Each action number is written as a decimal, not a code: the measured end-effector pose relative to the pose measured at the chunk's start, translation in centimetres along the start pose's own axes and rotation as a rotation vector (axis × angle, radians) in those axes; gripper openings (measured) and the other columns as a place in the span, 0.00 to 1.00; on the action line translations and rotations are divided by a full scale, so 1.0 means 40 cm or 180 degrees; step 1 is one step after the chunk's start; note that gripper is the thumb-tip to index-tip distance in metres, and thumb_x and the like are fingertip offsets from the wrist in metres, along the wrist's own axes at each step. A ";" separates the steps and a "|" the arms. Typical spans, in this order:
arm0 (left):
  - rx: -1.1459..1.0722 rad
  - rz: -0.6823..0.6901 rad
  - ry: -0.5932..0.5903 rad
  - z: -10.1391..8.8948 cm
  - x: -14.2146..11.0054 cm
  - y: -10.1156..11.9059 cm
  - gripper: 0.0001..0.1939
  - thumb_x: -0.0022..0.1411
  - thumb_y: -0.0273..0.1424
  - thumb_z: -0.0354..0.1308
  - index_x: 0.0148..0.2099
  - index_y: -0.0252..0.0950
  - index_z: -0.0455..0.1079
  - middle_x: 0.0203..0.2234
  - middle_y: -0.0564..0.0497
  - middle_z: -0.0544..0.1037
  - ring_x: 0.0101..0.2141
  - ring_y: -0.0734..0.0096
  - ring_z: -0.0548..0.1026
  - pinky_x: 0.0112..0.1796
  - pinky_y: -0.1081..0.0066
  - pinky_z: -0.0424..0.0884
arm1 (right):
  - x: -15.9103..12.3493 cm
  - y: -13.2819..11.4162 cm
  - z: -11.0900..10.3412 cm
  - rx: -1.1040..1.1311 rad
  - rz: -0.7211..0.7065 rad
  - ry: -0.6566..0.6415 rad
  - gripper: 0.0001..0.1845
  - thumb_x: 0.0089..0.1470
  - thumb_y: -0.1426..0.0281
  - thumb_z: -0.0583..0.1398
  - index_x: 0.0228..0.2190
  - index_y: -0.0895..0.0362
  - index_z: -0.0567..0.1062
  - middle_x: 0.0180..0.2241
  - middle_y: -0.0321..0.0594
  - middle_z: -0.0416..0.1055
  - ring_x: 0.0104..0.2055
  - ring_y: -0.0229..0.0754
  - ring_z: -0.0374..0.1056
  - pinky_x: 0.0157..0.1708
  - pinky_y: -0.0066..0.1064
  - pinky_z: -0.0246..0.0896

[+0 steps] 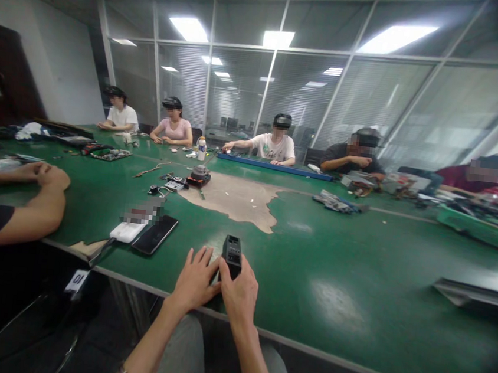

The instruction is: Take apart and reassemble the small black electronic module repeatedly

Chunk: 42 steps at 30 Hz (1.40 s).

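At the near edge of the green table, a narrow black box-shaped device with dark openings on its top face stands in front of me. My right hand is closed around its near end, thumb on the left side and fingers along the right. My left hand lies palm down on the table just left of the device, its fingers apart and holding nothing. The left thumb reaches close to the right hand; whether they touch I cannot tell.
A black phone and a white power bank lie to the left, near a person's folded arms. Brown board shows mid-table, beside a small motor-like part. Grey gloves and a green tray are rightward. Several people sit opposite.
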<state>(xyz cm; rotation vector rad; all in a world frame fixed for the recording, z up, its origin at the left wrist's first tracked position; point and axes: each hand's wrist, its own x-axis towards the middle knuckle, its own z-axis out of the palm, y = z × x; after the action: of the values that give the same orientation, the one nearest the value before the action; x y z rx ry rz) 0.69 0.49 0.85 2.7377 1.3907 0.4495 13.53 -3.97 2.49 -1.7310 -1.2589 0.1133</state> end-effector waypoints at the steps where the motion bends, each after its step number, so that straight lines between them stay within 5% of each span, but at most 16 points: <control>1: -0.0013 0.0007 0.0024 0.000 0.000 0.000 0.31 0.67 0.50 0.49 0.68 0.45 0.57 0.67 0.44 0.57 0.66 0.49 0.52 0.63 0.42 0.45 | 0.006 -0.004 -0.009 0.0079 -0.0002 0.0043 0.26 0.57 0.52 0.56 0.48 0.57 0.73 0.44 0.47 0.76 0.47 0.49 0.70 0.48 0.37 0.60; 5: -0.0071 -0.0004 0.0083 0.002 0.000 0.001 0.33 0.67 0.56 0.46 0.67 0.46 0.58 0.67 0.44 0.58 0.66 0.49 0.52 0.62 0.41 0.46 | 0.030 0.006 -0.053 0.0188 0.0015 0.0333 0.31 0.57 0.49 0.56 0.53 0.58 0.71 0.48 0.49 0.74 0.50 0.50 0.69 0.49 0.37 0.60; 11: -0.0068 -0.0032 0.0070 0.007 0.004 0.000 0.33 0.68 0.57 0.41 0.67 0.46 0.59 0.67 0.44 0.58 0.66 0.49 0.52 0.62 0.42 0.46 | 0.039 0.105 -0.114 -0.0243 0.0141 0.0500 0.34 0.56 0.47 0.54 0.52 0.60 0.71 0.48 0.51 0.74 0.51 0.52 0.69 0.50 0.39 0.60; 18: -0.0012 -0.0048 0.0010 0.007 0.007 0.003 0.35 0.68 0.57 0.39 0.67 0.44 0.59 0.67 0.43 0.58 0.66 0.49 0.52 0.63 0.43 0.46 | 0.013 0.189 -0.125 -0.0738 0.0177 0.0466 0.34 0.57 0.46 0.51 0.51 0.60 0.71 0.44 0.52 0.74 0.47 0.53 0.70 0.48 0.40 0.60; 31: 0.0024 -0.0057 0.0002 0.004 0.009 0.007 0.31 0.71 0.54 0.38 0.67 0.46 0.59 0.67 0.44 0.58 0.66 0.51 0.53 0.62 0.43 0.47 | -0.007 0.221 -0.105 -0.1004 0.0170 0.0477 0.46 0.55 0.43 0.51 0.56 0.72 0.67 0.54 0.64 0.68 0.62 0.61 0.58 0.59 0.47 0.51; 36: 0.0024 -0.0054 -0.0020 0.002 0.008 0.008 0.30 0.71 0.53 0.38 0.66 0.47 0.60 0.67 0.44 0.59 0.66 0.52 0.53 0.62 0.44 0.47 | -0.020 0.210 -0.106 -0.1034 0.0169 0.0630 0.53 0.53 0.41 0.52 0.61 0.75 0.60 0.58 0.66 0.63 0.61 0.60 0.59 0.59 0.46 0.50; 42: 0.0045 -0.0052 -0.0074 -0.002 0.007 0.013 0.32 0.69 0.55 0.43 0.68 0.47 0.58 0.67 0.44 0.57 0.67 0.50 0.52 0.62 0.43 0.46 | -0.026 0.210 -0.118 -0.0937 0.0128 0.0600 0.49 0.54 0.43 0.53 0.61 0.70 0.60 0.57 0.63 0.66 0.59 0.58 0.61 0.57 0.45 0.52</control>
<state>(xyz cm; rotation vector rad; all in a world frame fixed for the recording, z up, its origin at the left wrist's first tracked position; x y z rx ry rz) 1.25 0.39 1.07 2.7314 1.4151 0.4074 21.46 -7.83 -1.52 -1.9669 -1.1443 -0.2180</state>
